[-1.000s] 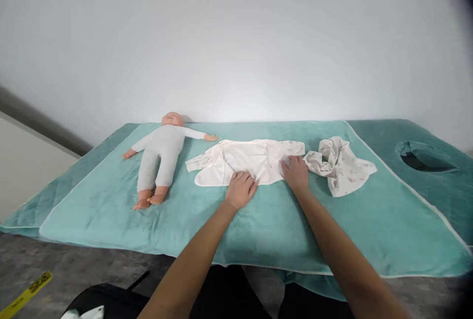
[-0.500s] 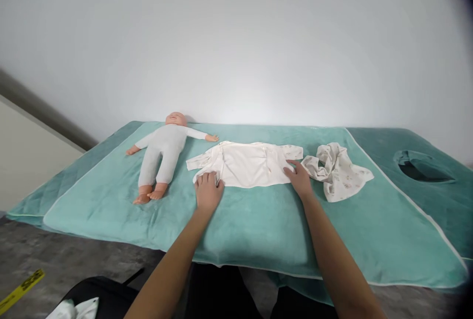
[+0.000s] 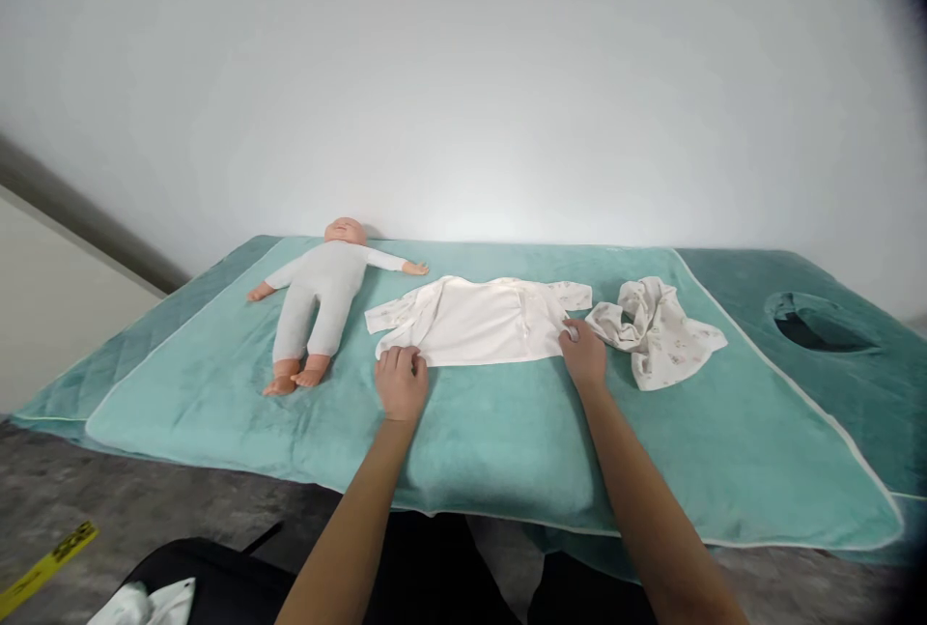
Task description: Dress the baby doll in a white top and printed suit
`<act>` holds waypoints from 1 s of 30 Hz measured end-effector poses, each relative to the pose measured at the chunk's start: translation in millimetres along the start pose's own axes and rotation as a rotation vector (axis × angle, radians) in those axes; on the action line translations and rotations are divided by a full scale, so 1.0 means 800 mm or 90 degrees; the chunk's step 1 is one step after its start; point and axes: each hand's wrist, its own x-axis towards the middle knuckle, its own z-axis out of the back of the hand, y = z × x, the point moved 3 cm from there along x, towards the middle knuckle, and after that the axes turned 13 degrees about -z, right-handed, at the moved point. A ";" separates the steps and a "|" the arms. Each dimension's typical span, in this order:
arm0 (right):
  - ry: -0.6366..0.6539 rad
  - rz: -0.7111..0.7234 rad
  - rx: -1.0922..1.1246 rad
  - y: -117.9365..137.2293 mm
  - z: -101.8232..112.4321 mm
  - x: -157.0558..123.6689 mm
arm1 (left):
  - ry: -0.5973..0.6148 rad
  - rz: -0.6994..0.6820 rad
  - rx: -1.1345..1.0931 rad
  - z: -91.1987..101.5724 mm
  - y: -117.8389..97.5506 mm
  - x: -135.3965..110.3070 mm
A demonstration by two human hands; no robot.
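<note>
A white long-sleeved baby shirt [image 3: 478, 321] lies spread out, its printed sleeves stretched to both sides. My left hand [image 3: 402, 383] is closed with curled fingers on the lower left corner of the shirt. At the lower right corner, my right hand [image 3: 583, 355] pinches the cloth between thumb and fingers. Just right of that hand lies a crumpled printed white cloth garment [image 3: 670, 340]. A baby doll [image 3: 319, 292] in a white bodysuit lies on its back to the left, arms spread and one hand near the shirt's left sleeve.
A green plush cover [image 3: 499, 451] lies over the bed, which has a face hole [image 3: 818, 327] at the right. A white wall [image 3: 463, 103] stands behind it. On a black seat [image 3: 217, 577] at lower left lies some white cloth [image 3: 170, 603].
My fingers have curled in and closed on the shirt's two lower corners. Its front and lower edge lie smoother and straighter. The doll and the crumpled garment stay where they were.
</note>
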 end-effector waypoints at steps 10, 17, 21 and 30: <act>-0.054 0.274 -0.171 0.046 -0.003 -0.068 | 0.064 -0.035 -0.025 -0.014 -0.007 0.008; 0.018 0.336 -0.179 0.037 -0.018 -0.073 | 0.083 -0.023 -0.017 -0.011 -0.008 0.007; 0.025 0.334 -0.147 0.035 -0.015 -0.075 | 0.056 -0.026 -0.050 -0.009 -0.008 0.009; 0.042 0.322 -0.248 0.035 -0.022 -0.077 | 0.048 -0.037 -0.072 -0.009 -0.007 0.009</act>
